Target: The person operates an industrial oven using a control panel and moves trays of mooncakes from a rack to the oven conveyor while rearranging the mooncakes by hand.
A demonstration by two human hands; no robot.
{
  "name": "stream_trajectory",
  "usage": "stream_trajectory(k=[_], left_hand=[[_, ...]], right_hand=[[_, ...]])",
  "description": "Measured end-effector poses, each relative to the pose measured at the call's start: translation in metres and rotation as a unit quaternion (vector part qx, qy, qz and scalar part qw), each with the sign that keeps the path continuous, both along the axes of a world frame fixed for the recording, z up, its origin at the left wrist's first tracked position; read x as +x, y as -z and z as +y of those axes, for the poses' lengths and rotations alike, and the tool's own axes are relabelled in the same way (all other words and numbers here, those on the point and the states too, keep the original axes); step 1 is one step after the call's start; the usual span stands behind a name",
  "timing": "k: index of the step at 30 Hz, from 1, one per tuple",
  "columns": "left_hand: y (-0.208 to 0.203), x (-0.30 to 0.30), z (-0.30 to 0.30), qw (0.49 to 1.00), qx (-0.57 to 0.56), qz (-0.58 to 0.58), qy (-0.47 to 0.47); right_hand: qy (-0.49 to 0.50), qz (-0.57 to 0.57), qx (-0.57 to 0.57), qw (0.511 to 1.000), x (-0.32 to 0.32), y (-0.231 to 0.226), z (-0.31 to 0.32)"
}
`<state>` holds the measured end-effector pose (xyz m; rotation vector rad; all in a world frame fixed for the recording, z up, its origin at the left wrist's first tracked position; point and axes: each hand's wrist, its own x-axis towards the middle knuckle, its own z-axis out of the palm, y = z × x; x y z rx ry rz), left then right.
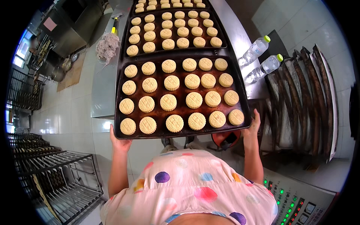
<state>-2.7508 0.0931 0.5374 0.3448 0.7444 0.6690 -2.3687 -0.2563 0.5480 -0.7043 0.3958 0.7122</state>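
A dark baking tray (161, 126) lies before me, filled with rows of round, pale yellow mooncakes (168, 102) with patterns pressed into their tops. My left hand (120, 142) grips its near left corner, thumb up along the side and the other fingers mostly hidden under the rim. At the near right corner my right hand (253, 124) holds the tray in the same way. Its far edge meets a second dark tray (157, 44) of mooncakes, and part of another tray of mooncakes shows at the top.
Two clear bottles (255, 50) with green caps stand on the metal table (235, 28) at the right. Upright dark trays (300, 97) fill a rack there. A string mop head (107, 47) lies left. Also around me are a metal rack (63, 161), a red stool (234, 138) and a control panel (275, 182).
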Motion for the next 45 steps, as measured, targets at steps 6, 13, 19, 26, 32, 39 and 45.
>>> stream_trajectory(k=[6, 13, 19, 26, 32, 39, 45], left_hand=[[0.042, 0.01, -0.003, 0.997, -0.03, 0.055, -0.046], [0.063, 0.027, 0.018, 0.998, -0.028, 0.054, -0.015], [0.077, 0.027, 0.025, 0.997, -0.025, 0.072, -0.02], [0.072, 0.03, 0.028, 0.997, -0.019, 0.065, -0.035], [0.078, 0.022, 0.035, 0.998, -0.008, 0.069, -0.008], [0.087, 0.003, 0.027, 0.993, 0.024, 0.071, 0.086], [0.098, -0.007, 0.016, 0.986, 0.014, 0.033, 0.16]], right_hand=[[0.043, 0.079, -0.013, 0.996, 0.022, 0.084, -0.007], [0.07, 0.053, -0.035, 0.995, 0.045, 0.107, 0.008], [0.062, 0.101, -0.068, 0.991, 0.045, 0.111, 0.008], [0.041, 0.087, -0.05, 0.994, 0.035, 0.091, 0.016], [0.076, -0.015, -0.137, 0.988, 0.029, 0.102, 0.009], [0.066, -0.599, -0.456, 0.654, -0.039, 0.027, 0.055], [-0.099, -0.786, -0.421, 0.441, -0.048, -0.026, 0.19]])
